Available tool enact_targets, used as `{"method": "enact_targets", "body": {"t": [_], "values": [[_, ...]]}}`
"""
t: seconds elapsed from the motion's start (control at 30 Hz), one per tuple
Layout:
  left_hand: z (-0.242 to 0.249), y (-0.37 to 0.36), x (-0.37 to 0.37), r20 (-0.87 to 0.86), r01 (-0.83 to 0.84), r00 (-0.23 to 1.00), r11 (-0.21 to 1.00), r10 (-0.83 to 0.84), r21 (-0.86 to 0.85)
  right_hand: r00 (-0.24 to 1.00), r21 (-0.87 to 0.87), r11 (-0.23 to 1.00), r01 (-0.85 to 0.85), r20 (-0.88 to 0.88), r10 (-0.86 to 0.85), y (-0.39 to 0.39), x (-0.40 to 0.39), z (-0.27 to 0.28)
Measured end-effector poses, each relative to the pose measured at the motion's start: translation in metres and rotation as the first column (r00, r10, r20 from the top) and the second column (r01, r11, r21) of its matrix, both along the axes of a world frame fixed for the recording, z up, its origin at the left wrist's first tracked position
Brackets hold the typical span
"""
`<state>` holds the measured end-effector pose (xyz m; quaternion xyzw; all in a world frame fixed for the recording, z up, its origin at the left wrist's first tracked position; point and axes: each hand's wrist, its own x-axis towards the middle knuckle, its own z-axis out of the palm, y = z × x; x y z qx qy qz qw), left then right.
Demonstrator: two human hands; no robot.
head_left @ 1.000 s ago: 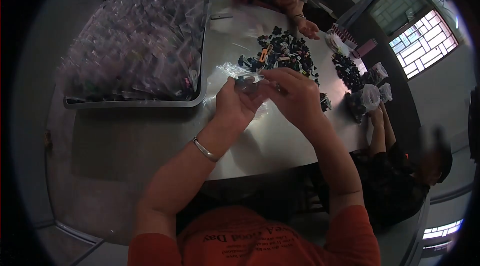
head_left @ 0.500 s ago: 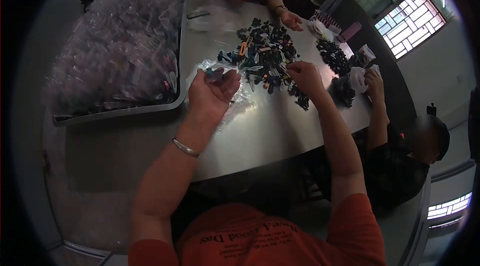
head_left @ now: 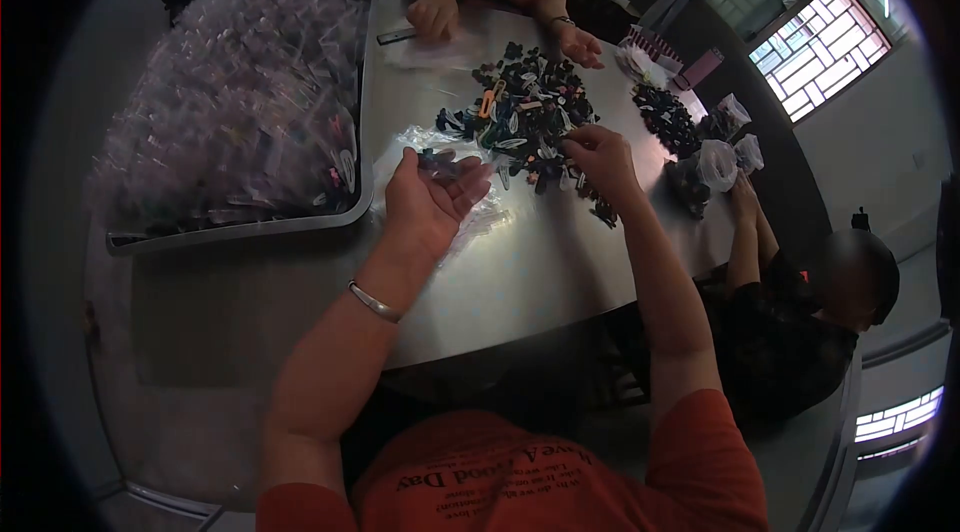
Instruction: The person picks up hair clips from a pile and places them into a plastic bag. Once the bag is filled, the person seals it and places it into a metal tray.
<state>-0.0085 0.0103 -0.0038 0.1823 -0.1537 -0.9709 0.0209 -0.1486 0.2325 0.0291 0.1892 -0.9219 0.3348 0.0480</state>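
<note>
My left hand (head_left: pixel 432 194) is palm up over the clear plastic bags (head_left: pixel 480 222), fingers curled around small dark hair clips (head_left: pixel 436 162) and what looks like clear plastic. At the right side of the pile of dark hair clips (head_left: pixel 535 117), my right hand (head_left: pixel 600 154) has its fingertips pinched together. Anything between those fingertips is too small to make out. An orange clip (head_left: pixel 487 103) lies among the dark ones.
A big grey tray (head_left: pixel 240 234) heaped with clear packets stands at the left. Across the table are a co-worker's hands (head_left: pixel 434 18). At the right, another person (head_left: pixel 800 322) reaches toward plastic bags (head_left: pixel 717 164) beside a second dark pile (head_left: pixel 664 117).
My right hand has shifted slightly left over the pile. My left hand has moved slightly right. The co-worker's hand across the table has come down toward the tabletop, and the person at the right has lowered a hand.
</note>
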Motion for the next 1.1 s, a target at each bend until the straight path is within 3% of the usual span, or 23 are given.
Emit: {"method": "enact_targets", "body": {"t": [0.03, 0.1, 0.27, 0.33, 0.4, 0.47, 0.57, 0.63, 0.67, 0.7, 0.77, 0.8, 0.83, 0.9, 0.97, 1.03, 1.1], "values": [[-0.003, 0.000, -0.001, 0.000, -0.002, 1.000, 1.000, 0.002, 0.002, 1.000, 0.002, 1.000, -0.002, 0.000, 0.002, -0.001, 0.007, 0.005], [-0.009, 0.001, -0.003, -0.067, 0.021, 0.998, 0.999, -0.023, -0.024, 0.964, -0.253, 0.967, 0.037, 0.265, 0.032, -0.003, 0.022, 0.015], [-0.001, 0.004, 0.002, -0.028, 0.021, 0.999, 0.999, -0.022, -0.038, 0.949, -0.469, 0.859, -0.207, 0.118, 0.294, -0.031, 0.080, 0.040], [0.000, 0.005, 0.001, -0.039, 0.027, 0.999, 0.999, -0.027, -0.020, 0.926, -0.370, 0.853, -0.369, -0.071, 0.371, -0.043, 0.097, 0.042], [0.001, 0.007, 0.002, -0.049, 0.029, 0.998, 0.999, -0.030, -0.022, 0.879, -0.083, 0.896, -0.437, -0.250, 0.405, -0.058, 0.113, 0.057], [0.002, 0.010, 0.004, -0.060, 0.032, 0.998, 0.999, -0.034, -0.023, 0.823, 0.112, 0.911, -0.396, -0.396, 0.406, -0.072, 0.115, 0.052], [0.005, 0.012, 0.006, -0.091, -0.007, 0.996, 0.999, 0.003, -0.040, 0.799, 0.126, 0.954, -0.273, -0.523, 0.297, -0.080, 0.110, 0.045], [0.008, 0.009, 0.009, -0.100, 0.063, 0.993, 0.998, -0.063, 0.002, 0.847, -0.074, 0.967, -0.245, -0.501, 0.176, -0.080, 0.111, 0.046], [0.007, 0.009, 0.008, -0.101, 0.055, 0.994, 0.998, -0.051, 0.033, 0.907, -0.189, 0.948, -0.257, -0.387, 0.169, -0.072, 0.106, 0.039], [0.008, 0.009, 0.008, -0.102, 0.050, 0.994, 0.998, -0.046, 0.037, 0.906, -0.185, 0.947, -0.262, -0.386, 0.175, -0.068, 0.105, 0.035], [0.009, 0.010, 0.007, -0.163, 0.015, 0.987, 0.996, -0.001, 0.086, 0.992, -0.276, 0.956, -0.102, -0.100, 0.077, -0.063, 0.104, 0.029], [0.008, 0.010, 0.007, -0.165, 0.016, 0.986, 0.996, -0.001, 0.088, 0.988, -0.344, 0.936, -0.075, 0.103, 0.117, -0.064, 0.105, 0.028], [0.007, 0.011, 0.006, -0.207, 0.019, 0.978, 0.999, -0.008, 0.049, 0.988, -0.344, 0.936, -0.074, 0.100, 0.115, -0.066, 0.106, 0.027], [0.003, 0.012, 0.007, -0.282, 0.045, 0.959, 0.999, -0.039, 0.015, 0.899, -0.489, 0.869, -0.073, 0.344, 0.270, -0.069, 0.109, 0.027], [0.003, 0.012, 0.007, -0.303, 0.074, 0.951, 0.997, -0.067, 0.010, 0.929, -0.483, 0.870, -0.095, 0.271, 0.251, -0.071, 0.104, 0.028], [0.003, 0.006, 0.005, -0.319, 0.101, 0.943, 0.995, -0.095, 0.001, 0.958, -0.416, 0.867, -0.272, -0.030, 0.286, -0.069, 0.097, 0.036], [0.001, -0.001, 0.002, -0.324, 0.060, 0.944, 0.998, -0.063, -0.019, 0.943, -0.412, 0.852, -0.323, -0.062, 0.327, -0.064, 0.091, 0.046]]}}
